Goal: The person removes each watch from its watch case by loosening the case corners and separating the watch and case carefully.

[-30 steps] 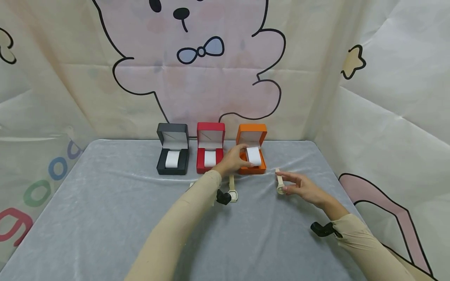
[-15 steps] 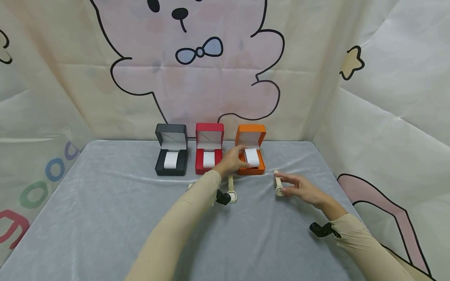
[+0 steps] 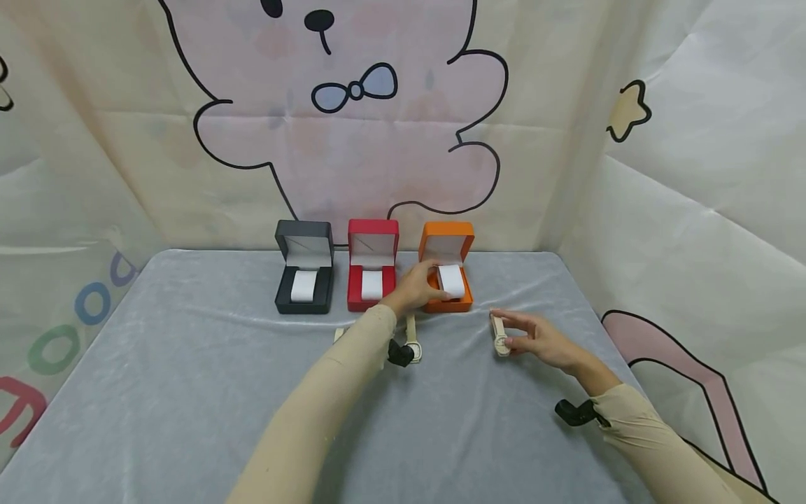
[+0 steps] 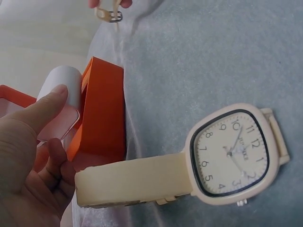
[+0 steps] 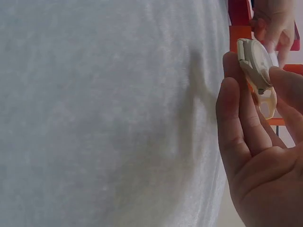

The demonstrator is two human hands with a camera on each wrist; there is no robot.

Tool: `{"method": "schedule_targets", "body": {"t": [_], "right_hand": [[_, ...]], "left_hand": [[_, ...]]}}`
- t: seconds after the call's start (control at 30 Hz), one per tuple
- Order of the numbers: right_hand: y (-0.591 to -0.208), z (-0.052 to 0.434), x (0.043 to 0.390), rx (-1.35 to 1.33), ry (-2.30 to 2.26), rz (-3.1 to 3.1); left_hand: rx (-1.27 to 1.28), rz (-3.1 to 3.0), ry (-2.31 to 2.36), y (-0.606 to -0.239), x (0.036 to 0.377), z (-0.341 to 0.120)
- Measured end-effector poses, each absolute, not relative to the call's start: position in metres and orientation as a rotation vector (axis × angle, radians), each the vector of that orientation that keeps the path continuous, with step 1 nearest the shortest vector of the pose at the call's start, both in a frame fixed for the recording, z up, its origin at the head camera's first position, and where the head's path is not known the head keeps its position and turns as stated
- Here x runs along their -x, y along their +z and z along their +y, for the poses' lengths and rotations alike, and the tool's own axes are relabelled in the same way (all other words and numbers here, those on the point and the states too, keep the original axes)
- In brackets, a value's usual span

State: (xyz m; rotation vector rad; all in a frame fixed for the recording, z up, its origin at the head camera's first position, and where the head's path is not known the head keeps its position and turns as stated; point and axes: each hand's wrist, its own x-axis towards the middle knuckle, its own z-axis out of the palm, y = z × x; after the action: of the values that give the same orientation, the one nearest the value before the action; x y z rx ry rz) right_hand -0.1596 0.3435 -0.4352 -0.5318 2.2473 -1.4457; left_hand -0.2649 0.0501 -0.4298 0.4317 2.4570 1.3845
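A grey velvety cloth-covered table [image 3: 189,392] bears three open hinged gift boxes in a row at its far edge: a black one [image 3: 304,269] on the left, a red one [image 3: 372,266] in the middle and the orange cardboard watch box [image 3: 448,246] on the right, each with a white cushion roll inside. The left hand [image 3: 418,285] reaches into the orange box, its thumb and fingers curled round the white cylindrical cushion [image 3: 453,280], gripping it where it sits in the tray. The right hand [image 3: 543,339], nearer and to the right, pinches a cream rubber-strapped wristwatch [image 3: 500,337] between thumb and forefingers just above the cloth, the other fingers loosely spread. A second cream square-faced watch [image 4: 227,156] lies flat on the cloth just in front of the orange box, beside the left wrist. The step in hand looks like readying the cushion to take the held watch; the next move would call for freeing the roll and bringing the strap round it without letting it slip
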Motion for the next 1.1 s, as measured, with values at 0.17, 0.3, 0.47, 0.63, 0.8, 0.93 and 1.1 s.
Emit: {"method": "schedule_targets", "body": {"t": [0.17,0.3,0.47,0.63,0.8,0.93,1.1], "right_hand": [[-0.437,0.343,0.16,0.558,-1.411,2.275],[-0.44,0.343,0.163,0.592,-1.377,2.308],[-0.441,0.343,0.165,0.622,-1.321,2.315],[-0.441,0.341,0.165,0.623,-1.296,2.318],[-0.442,0.34,0.162,0.649,-1.219,2.406],[-0.444,0.34,0.162,0.7,-1.156,2.468],[-0.448,0.341,0.163,0.726,-1.141,2.476]], "left_hand": [[-0.433,2.454,1.385,-0.428,0.267,0.051],[-0.412,2.431,1.41,-0.428,0.269,0.05],[-0.434,2.444,1.401,-0.425,0.27,0.048],[-0.454,2.46,1.381,-0.423,0.27,0.047],[-0.448,2.46,1.378,-0.423,0.268,0.045],[-0.454,2.467,1.363,-0.426,0.267,0.046],[-0.485,2.473,1.373,-0.427,0.268,0.049]]}}
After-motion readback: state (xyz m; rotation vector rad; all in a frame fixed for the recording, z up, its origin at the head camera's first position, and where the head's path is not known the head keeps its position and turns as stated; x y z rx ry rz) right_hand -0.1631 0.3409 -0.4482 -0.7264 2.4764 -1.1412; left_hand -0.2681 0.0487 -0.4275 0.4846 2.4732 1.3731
